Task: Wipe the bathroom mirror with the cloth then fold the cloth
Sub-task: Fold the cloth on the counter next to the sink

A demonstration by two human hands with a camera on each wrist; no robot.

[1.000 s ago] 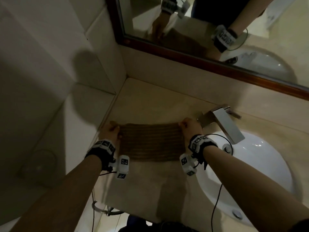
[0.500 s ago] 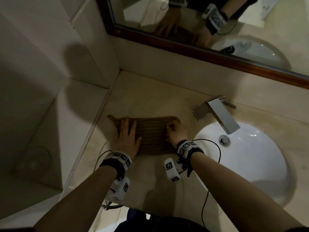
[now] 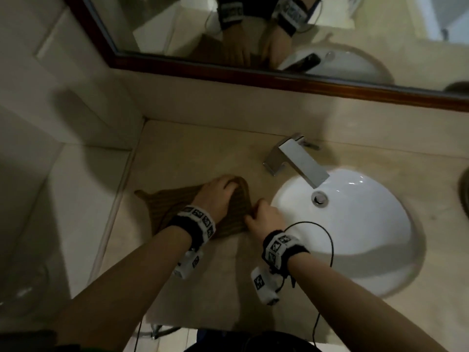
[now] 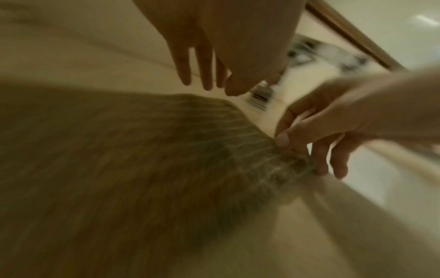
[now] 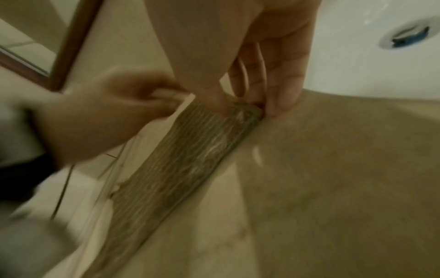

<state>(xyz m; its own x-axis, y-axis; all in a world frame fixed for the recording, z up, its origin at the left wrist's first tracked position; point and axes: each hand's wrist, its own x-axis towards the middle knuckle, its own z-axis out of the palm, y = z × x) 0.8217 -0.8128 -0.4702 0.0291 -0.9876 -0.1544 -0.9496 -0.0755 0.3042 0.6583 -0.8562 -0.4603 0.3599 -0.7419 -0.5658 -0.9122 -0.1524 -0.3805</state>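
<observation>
A brown ribbed cloth [image 3: 167,207] lies skewed on the beige counter [image 3: 193,151], left of the basin. My left hand [image 3: 225,189] reaches across it to its far right corner. In the left wrist view its fingers [image 4: 204,71] hang straight just above the cloth's [image 4: 142,150] far edge and grip nothing. My right hand [image 3: 253,215] pinches the cloth's near right corner between thumb and fingers, which the right wrist view shows at the cloth's [image 5: 190,159] end under my right hand [image 5: 247,105]. The mirror [image 3: 368,26] hangs above in a dark wooden frame.
A white round basin [image 3: 360,232] with a drain [image 3: 319,198] sits right of the cloth, a chrome tap [image 3: 297,161] behind it. A tiled wall and ledge [image 3: 76,199] close in the left side. Cables hang from both wrist cameras.
My left hand left the cloth's left part and reached to its far right corner. My right hand came to the near right corner and pinches it. The cloth has turned askew.
</observation>
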